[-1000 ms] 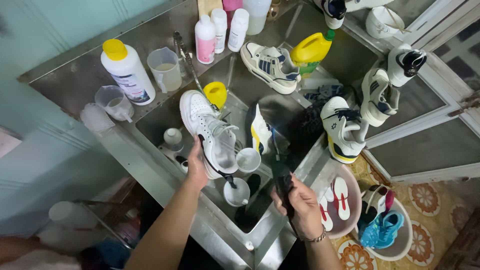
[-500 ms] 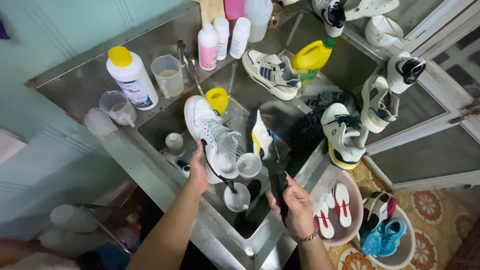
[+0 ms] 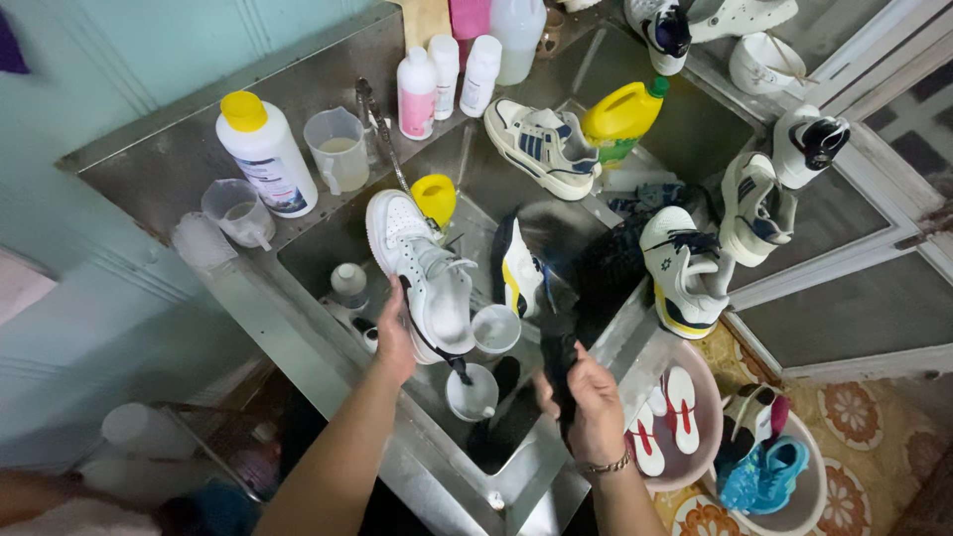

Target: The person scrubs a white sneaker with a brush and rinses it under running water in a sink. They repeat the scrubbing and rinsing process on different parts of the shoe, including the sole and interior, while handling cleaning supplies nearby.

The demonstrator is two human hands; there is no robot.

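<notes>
Down below, the steel sink (image 3: pixel 328 253) took up most of the view, its ledge and basin crowded with shoes and bottles. Along the back ledge stood a white bottle with a yellow cap (image 3: pixel 263 154), a clear measuring jug (image 3: pixel 336 149) and a yellow jug (image 3: pixel 620 117) lying beside a navy-striped sneaker (image 3: pixel 541 147). Over the basin, the white sneaker (image 3: pixel 427 278) lay tilted, toe pointing to the far wall, and the left hand (image 3: pixel 395 342) gripped it at the heel, fingers curled around its near edge. The right hand (image 3: pixel 594 402) was wrapped tight around a dark brush-like tool (image 3: pixel 558 362), just right of the sneaker; what exactly it was, I could not tell. Between the 2 hands sat 2 small white cups (image 3: pixel 473 393). At the right, a pink basin (image 3: pixel 707 392) held 2 insoles (image 3: pixel 665 417).
</notes>
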